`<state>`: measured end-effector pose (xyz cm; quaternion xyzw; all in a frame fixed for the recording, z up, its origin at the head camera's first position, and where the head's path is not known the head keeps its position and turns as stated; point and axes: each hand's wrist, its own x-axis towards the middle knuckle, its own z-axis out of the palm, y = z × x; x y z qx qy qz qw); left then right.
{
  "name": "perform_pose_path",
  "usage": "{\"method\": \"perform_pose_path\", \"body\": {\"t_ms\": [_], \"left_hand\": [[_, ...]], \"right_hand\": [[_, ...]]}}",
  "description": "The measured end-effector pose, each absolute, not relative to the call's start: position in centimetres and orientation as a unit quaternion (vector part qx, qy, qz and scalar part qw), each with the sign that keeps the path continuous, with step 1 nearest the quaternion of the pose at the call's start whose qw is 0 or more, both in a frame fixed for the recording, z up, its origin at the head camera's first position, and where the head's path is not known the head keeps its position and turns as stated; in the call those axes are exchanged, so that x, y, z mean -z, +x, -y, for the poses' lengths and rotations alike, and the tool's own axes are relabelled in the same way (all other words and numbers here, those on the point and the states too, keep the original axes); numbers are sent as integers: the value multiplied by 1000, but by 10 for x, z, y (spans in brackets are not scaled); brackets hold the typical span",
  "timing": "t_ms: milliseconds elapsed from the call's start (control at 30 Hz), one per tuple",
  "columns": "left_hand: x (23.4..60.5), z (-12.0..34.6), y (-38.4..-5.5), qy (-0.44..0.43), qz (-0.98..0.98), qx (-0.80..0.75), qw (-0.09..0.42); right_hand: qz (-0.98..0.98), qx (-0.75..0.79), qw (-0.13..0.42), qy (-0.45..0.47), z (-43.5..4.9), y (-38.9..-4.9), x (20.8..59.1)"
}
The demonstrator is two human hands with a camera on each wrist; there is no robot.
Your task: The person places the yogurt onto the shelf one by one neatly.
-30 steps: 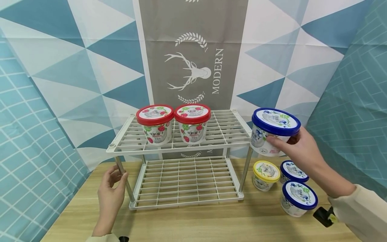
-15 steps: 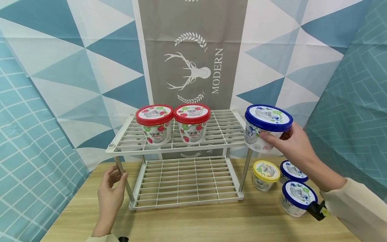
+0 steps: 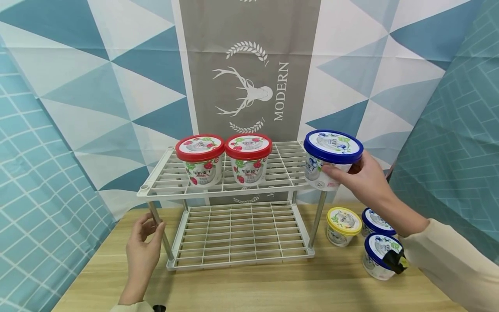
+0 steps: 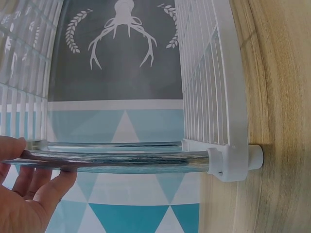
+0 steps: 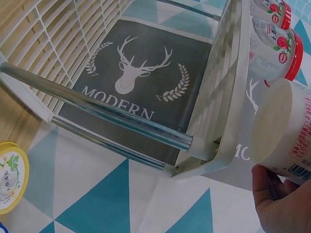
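My right hand [image 3: 364, 175] grips a blue-lidded tub [image 3: 331, 162] from its right side, thumb across the front. The tub is upright over the right end of the two-tier white rack [image 3: 241, 190]; its pale bottom shows in the right wrist view. Two red-lidded tubs, the left one [image 3: 200, 160] and the right one [image 3: 248, 159], stand side by side on the top shelf. At the rack's front left, my left hand [image 3: 143, 247] holds the metal post [image 3: 160, 232]. In the left wrist view, thumb and fingers lie round that post [image 4: 121, 161] near the top shelf.
A yellow-lidded tub [image 3: 343, 226] stands on the wooden table [image 3: 249, 286] right of the rack. Beside it are two more blue-lidded tubs, one behind [image 3: 377, 222] and one in front [image 3: 381, 255]. A patterned cloth [image 3: 249, 65] hangs behind the rack.
My right hand has carried the blue-lidded tub leftward and slightly up, from beside the rack to over its right end. My left hand has stayed on the post.
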<state>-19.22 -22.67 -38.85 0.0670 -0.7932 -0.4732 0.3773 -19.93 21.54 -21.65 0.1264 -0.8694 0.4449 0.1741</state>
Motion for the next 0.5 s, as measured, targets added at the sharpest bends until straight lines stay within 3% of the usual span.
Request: {"method": "perform_pose_path", "body": {"t_ms": [500], "left_hand": [[387, 226, -191, 74, 797, 472, 369]], "right_hand": [[865, -450, 168, 146, -207, -212, 213]]}}
